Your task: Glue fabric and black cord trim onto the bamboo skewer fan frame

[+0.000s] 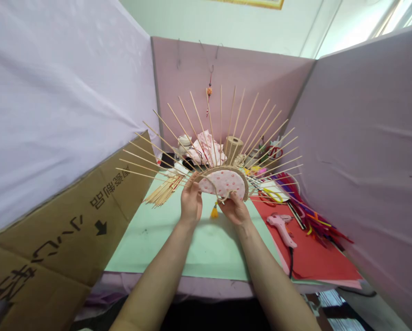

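Note:
Both hands hold up a half-round craft piece (222,183) over the green sheet. Its front is pale pink cloth with red dots, its curved edge is wrapped in twine, and thin wooden sticks (220,124) fan out from it. My left hand (191,202) grips the piece at its left end, fingers partly behind it. At the lower right edge, my right hand (235,208) holds it, near a loose twine strand. A yellow tassel (214,211) hangs below the piece, between the hands.
A bundle of sticks (165,191) lies left on the green sheet (147,243). To the right are a pink glue gun (282,230), red paper (316,262), yellow-handled scissors (272,195) and purple-red craft stems (306,207). Behind stand a twine roll (233,146) and dotted cloth (204,149). Cardboard (123,207) leans left.

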{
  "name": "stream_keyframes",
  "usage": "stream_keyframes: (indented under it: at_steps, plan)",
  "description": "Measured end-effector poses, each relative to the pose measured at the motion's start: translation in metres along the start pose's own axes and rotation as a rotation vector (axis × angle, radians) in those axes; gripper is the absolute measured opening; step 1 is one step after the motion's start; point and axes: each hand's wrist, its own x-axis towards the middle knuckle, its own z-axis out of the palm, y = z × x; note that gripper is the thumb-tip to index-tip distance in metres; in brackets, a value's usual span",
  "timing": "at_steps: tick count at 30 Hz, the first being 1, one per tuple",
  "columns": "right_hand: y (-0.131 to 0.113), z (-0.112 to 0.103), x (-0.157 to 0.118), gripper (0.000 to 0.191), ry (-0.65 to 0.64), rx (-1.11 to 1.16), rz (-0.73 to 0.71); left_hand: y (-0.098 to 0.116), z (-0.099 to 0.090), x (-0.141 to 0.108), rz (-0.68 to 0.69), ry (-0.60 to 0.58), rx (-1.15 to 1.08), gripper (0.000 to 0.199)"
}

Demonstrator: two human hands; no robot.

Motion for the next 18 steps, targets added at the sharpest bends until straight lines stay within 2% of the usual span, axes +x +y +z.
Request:
stream_keyframes:
  at_steps: [4,8,11,15,18]
  plan:
    - [-0.0006,0.0001,0.0005,0.025,-0.003,0.005,0.01,0.0021,0.0015,0.0011,0.063,0.071,0.012,0.031]
    - [-0.0011,0.0013,0.0005,0.029,-0.002,0.0,0.033,0.0036,0.002,0.002,0.073,0.089,-0.013,0.023]
    - [-0.0017,0.0011,0.0008,0.028,0.009,0.005,0.037,0.0032,0.0022,0.0014,0.05,0.089,-0.044,0.029]
    - [-0.0039,-0.0005,0.0014,0.025,0.023,0.024,0.013,0.0018,0.003,-0.0004,-0.056,-0.012,-0.113,0.055]
    - [-0.006,-0.0014,0.002,0.025,0.027,0.032,0.001,0.0011,0.0036,-0.0013,-0.085,-0.002,-0.104,0.053]
